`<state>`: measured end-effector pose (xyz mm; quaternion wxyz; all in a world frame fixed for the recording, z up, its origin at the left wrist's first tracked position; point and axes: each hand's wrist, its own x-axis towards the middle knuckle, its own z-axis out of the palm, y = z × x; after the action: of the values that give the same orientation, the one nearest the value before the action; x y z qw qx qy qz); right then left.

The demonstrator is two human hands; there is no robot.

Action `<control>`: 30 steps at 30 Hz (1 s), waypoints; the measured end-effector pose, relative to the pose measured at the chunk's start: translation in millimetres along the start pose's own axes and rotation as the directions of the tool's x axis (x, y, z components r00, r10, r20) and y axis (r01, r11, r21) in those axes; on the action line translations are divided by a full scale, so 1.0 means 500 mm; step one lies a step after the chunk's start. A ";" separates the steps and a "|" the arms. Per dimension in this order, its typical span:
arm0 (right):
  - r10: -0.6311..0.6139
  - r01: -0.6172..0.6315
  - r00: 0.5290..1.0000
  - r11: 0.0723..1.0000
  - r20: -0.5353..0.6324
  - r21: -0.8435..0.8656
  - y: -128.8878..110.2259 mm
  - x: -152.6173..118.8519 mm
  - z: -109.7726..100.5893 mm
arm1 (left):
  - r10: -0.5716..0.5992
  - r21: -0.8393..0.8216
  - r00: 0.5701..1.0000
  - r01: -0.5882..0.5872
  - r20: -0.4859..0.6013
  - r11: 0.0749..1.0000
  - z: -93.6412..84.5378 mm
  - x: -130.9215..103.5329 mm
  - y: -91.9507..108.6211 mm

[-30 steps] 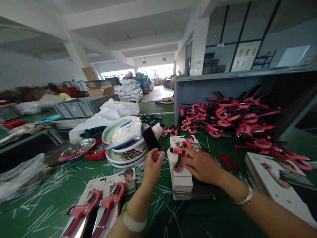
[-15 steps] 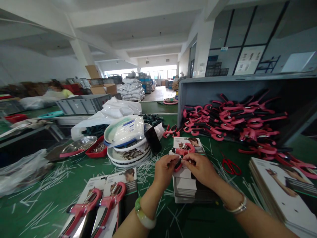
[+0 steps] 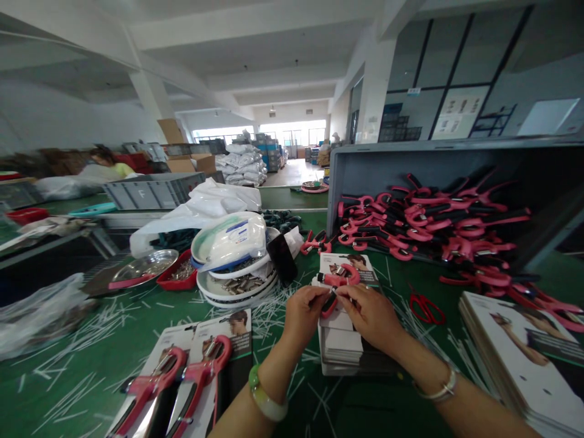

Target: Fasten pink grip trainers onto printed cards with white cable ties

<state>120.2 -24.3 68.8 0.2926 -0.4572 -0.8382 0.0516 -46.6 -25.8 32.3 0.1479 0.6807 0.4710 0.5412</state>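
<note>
A pink plier-like hand tool with black grips (image 3: 350, 275) lies on the top printed card (image 3: 367, 272) of a stack. My left hand (image 3: 305, 316) is closed in a pinch at the tool's handle. Opposite it, the fingertips of my right hand (image 3: 371, 311) also pinch together. Between them runs a thin white tie (image 3: 333, 292) over the dark handle, mostly hidden by the fingers. White card backs (image 3: 340, 340) show in the stack beneath my hands. To the left, two similar pink tools (image 3: 201, 377) rest on their own printed cards.
A grey crate (image 3: 335, 182) on its side holds many pink tools (image 3: 429, 213). Red scissors (image 3: 426, 308) and a card stack (image 3: 524, 365) lie right. Left stand stacked bowls (image 3: 237, 289), a phone (image 3: 281, 258) and a red tray (image 3: 182, 274). White ties (image 3: 274, 313) litter the table.
Both hands stay at the tool's handle, with only a slight shift of the fingers; my right hand has turned a little. The tool and cards have stayed in place.
</note>
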 end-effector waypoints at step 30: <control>0.107 -0.109 0.994 0.940 0.025 0.322 0.006 0.030 -0.003 | 0.114 0.372 0.984 -0.159 0.139 0.915 -0.019 0.026 0.062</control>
<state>117.0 -11.0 75.8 0.3574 -0.4482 -0.7931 0.2059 -40.4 -34.0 65.6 0.0012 0.7574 0.5094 0.4084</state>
